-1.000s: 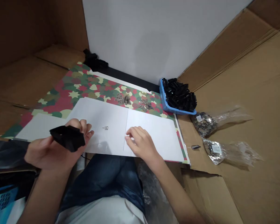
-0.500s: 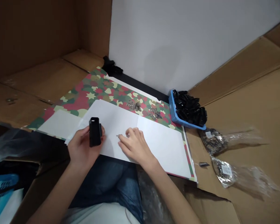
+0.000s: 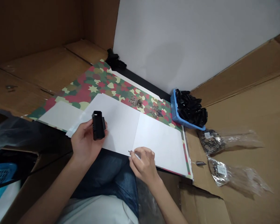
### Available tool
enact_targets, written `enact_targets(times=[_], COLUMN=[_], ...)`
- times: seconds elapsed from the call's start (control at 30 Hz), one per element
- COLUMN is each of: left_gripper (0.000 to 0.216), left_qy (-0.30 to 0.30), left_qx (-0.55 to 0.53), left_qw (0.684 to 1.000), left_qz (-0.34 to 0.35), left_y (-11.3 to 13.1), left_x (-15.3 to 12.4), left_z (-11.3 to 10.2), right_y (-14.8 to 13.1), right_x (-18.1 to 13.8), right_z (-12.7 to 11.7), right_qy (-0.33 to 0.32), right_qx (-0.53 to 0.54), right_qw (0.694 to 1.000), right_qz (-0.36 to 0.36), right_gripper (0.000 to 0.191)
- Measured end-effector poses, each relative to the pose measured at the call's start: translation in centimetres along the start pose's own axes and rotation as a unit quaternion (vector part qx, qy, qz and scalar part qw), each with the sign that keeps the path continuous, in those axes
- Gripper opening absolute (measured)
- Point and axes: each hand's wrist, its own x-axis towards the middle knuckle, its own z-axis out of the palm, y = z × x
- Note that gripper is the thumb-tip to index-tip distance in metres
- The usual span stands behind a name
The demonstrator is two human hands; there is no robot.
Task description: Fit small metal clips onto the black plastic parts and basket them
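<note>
My left hand (image 3: 87, 143) grips an upright black plastic block (image 3: 98, 125) between its thumb and fingers, above the near edge of a white sheet (image 3: 116, 124). At that sheet's near edge, my right hand (image 3: 143, 165) pinches a small metal fitting (image 3: 130, 152) in its fingertips. Only the tip of the fitting shows past my fingers. My two hands are apart, and the black block hides nothing of the fitting.
The white sheets lie on a camouflage-patterned mat (image 3: 84, 87). Beyond them are two piles of small metal parts (image 3: 136, 101). A blue basket (image 3: 175, 109) holds several black blocks. Plastic bags of metal parts (image 3: 211, 141) lie on cardboard (image 3: 247, 102) to the right.
The metal fitting has left the sheet and is now in my right fingertips, which moved toward me. My left hand has turned the black block upright and moved it right.
</note>
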Motion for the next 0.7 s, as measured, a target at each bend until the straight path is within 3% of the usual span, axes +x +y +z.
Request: enact_targets(times=[0.17,0.3,0.37,0.5,0.7], left_gripper=[0.021,0.020,0.020,0.026,0.029], left_qy=[-0.071,-0.175,-0.237,-0.328,-0.355], left_qx=[0.085,0.184,0.236,0.307,0.337], left_qw=[0.994,0.962,0.934,0.878,0.854], left_qz=[-0.024,-0.095,-0.125,-0.167,-0.176], left_y=[-0.4,-1.1,-1.4,-1.8,-2.1], left_x=[-1.8,-3.1,-3.5,-3.6,-3.7], left_z=[0.1,-0.1,-0.1,0.0,-0.3], right_y=[-0.3,-0.2,0.0,0.2,0.5], right_x=[0.3,2.1,3.3,5.1,6.2], right_z=[-0.3,-4.0,-6.3,-9.4,-9.9], right_qy=[0.078,0.092,0.071,-0.006,-0.066], right_qx=[0.072,0.219,0.247,0.204,0.161], right_qw=[0.994,0.969,0.964,0.978,0.985], right_qz=[0.035,0.075,0.073,0.039,0.002], right_gripper=[0.009,0.015,0.016,0.017,0.019])
